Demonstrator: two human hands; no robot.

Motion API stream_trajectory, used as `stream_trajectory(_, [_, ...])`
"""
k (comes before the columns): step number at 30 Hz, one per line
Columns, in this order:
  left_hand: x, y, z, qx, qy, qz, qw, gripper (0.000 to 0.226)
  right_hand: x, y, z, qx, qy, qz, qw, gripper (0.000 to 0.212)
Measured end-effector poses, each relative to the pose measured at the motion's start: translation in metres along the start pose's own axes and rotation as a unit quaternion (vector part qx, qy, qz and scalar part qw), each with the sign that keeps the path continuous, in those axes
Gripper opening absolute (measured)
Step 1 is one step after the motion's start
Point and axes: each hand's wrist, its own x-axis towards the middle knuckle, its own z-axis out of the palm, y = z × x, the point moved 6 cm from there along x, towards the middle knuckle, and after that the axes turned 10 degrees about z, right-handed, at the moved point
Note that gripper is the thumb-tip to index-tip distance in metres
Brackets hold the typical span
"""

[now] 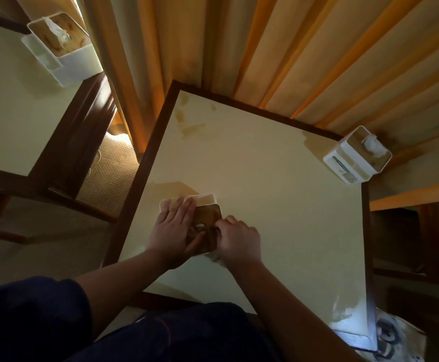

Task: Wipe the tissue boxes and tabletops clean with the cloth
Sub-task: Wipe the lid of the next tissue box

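Note:
A white tissue box [208, 199] with a brown lid stands on the cream tabletop [265, 194] near its left edge. My left hand [172, 226] lies flat on the box top, fingers straight, holding it down. My right hand [239, 240] has its fingers curled against the lid's right side, next to the tissue opening. A pale scrap of cloth [214, 257] shows under its palm; most of the cloth is hidden. A second tissue box [354, 163] sits on the table's far right corner. A third tissue box [64, 56] stands on the neighbouring table [9, 113] at the left.
Brownish smears mark the tabletop near its far left corner [192, 129]. Pleated orange curtains [291, 48] hang behind the tables. A carpeted gap [111, 165] separates the two tables. Patterned items [388, 333] lie low at the right.

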Motion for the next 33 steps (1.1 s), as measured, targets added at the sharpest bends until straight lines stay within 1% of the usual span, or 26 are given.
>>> stream_trajectory(2, [-0.001, 0.001, 0.000, 0.008, 0.006, 0.007, 1.000, 0.092, 0.016, -0.007, -0.005, -0.021, 0.008, 0.011, 1.000, 0.021])
stream_trajectory(5, [0.000, -0.002, 0.002, 0.012, -0.002, 0.007, 1.000, 0.092, 0.035, -0.015, -0.015, -0.010, 0.051, 0.022, 0.998, 0.025])
stream_trajectory(8, [0.000, -0.001, 0.002, 0.018, 0.004, 0.010, 1.000, 0.090, 0.042, -0.017, -0.015, 0.001, 0.046, 0.024, 0.999, 0.027])
stream_trajectory(13, [-0.002, 0.000, 0.002, 0.003, 0.014, -0.005, 1.000, 0.090, 0.013, -0.010, 0.002, 0.021, 0.079, 0.030, 0.996, 0.013])
stream_trajectory(17, [-0.001, 0.000, 0.001, -0.019, 0.012, -0.016, 1.000, 0.096, -0.014, 0.000, 0.011, 0.032, 0.049, 0.033, 0.998, 0.005])
stream_trajectory(20, [-0.001, 0.000, 0.001, -0.006, 0.015, -0.014, 1.000, 0.092, -0.033, 0.006, 0.013, 0.016, -0.002, 0.046, 0.999, 0.018])
stream_trajectory(21, [-0.002, -0.001, 0.001, -0.001, 0.014, -0.012, 1.000, 0.090, -0.037, 0.006, 0.012, 0.013, -0.007, 0.047, 0.999, 0.020])
stream_trajectory(22, [-0.002, -0.001, 0.002, 0.000, 0.010, -0.008, 1.000, 0.090, -0.040, 0.006, 0.009, 0.011, -0.006, 0.048, 0.999, 0.018])
stream_trajectory(24, [-0.001, 0.001, 0.004, 0.000, -0.004, 0.007, 1.000, 0.091, -0.041, 0.007, 0.007, -0.010, -0.007, 0.036, 0.999, 0.005])
stream_trajectory(29, [0.001, 0.000, 0.006, 0.011, -0.019, 0.024, 0.999, 0.089, -0.025, 0.005, 0.005, -0.018, -0.016, 0.051, 0.998, 0.015])
stream_trajectory(31, [0.001, 0.000, 0.006, 0.012, -0.022, 0.031, 0.999, 0.091, -0.013, 0.000, 0.004, -0.027, -0.038, 0.053, 0.998, 0.025])
stream_trajectory(33, [0.000, 0.001, 0.006, 0.016, -0.011, 0.039, 0.999, 0.092, 0.003, -0.005, -0.001, -0.030, -0.026, 0.059, 0.997, 0.029])
